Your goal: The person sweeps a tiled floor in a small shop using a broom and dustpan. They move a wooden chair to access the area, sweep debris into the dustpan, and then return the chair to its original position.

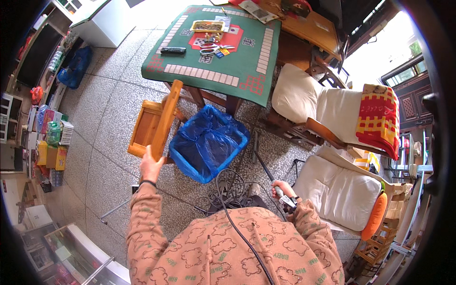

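My left hand (151, 165) grips the near end of a thick wooden rail of a wooden stool or small chair (146, 130), with the thumb and fingers on either side. A basket or bin lined with a blue plastic bag (208, 142) stands to the right of it. My right hand (281, 188) is closed around the grey handle of a long dark rod (264, 165) that slants away towards the floor. A small device with a label is at the right wrist. The rod's far end lies near a grey bar (255, 146); whether they touch, I cannot tell.
Ahead stands a table with a green mahjong cloth (213, 67), bearing scissors (213, 47), a yellow tray (208, 26) and a black case (173, 50). Cushioned wooden chairs (336, 192) are at the right. Black cables (228, 194) lie by my feet. Shelves with goods line the left.
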The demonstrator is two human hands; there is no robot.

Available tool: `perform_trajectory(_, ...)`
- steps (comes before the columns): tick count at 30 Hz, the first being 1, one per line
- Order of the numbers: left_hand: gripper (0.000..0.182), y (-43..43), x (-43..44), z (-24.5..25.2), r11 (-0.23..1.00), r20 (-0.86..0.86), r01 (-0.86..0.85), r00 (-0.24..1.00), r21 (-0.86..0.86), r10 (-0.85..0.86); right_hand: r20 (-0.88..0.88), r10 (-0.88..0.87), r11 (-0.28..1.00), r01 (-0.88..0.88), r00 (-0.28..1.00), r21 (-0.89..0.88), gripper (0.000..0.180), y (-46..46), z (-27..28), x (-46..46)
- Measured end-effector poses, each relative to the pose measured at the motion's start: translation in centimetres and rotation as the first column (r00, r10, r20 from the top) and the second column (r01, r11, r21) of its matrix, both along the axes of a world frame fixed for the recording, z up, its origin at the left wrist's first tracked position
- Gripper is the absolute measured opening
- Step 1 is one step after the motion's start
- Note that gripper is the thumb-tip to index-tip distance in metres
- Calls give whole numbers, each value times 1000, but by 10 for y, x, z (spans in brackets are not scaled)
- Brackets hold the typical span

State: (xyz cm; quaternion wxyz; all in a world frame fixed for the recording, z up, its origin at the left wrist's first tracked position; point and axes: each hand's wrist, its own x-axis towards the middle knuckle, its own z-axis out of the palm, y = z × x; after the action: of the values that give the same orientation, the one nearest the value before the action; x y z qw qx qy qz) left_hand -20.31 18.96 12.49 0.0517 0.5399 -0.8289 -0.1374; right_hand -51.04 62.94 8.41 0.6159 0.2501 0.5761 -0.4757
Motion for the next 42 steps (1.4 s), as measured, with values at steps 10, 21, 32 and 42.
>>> perform_trajectory(10,62,-37,-34,17,963,125,-219,972,158,200,15,-43,999,43,999,-10,15,-24,-17,29)
perform_trajectory(21,59,-57,-99,-5,951,92,-308,947,-32,309,66,-22,997,26,998,-70,13,-9,-17,-10)
perform_trajectory(32,65,-76,-108,-11,977,48,-213,976,-21,214,70,144,989,-140,987,-53,16,-13,-18,-32)
perform_trajectory(42,47,-45,-24,-18,995,66,-68,995,-78,74,-17,278,960,-277,961,44,20,-57,-30,6)
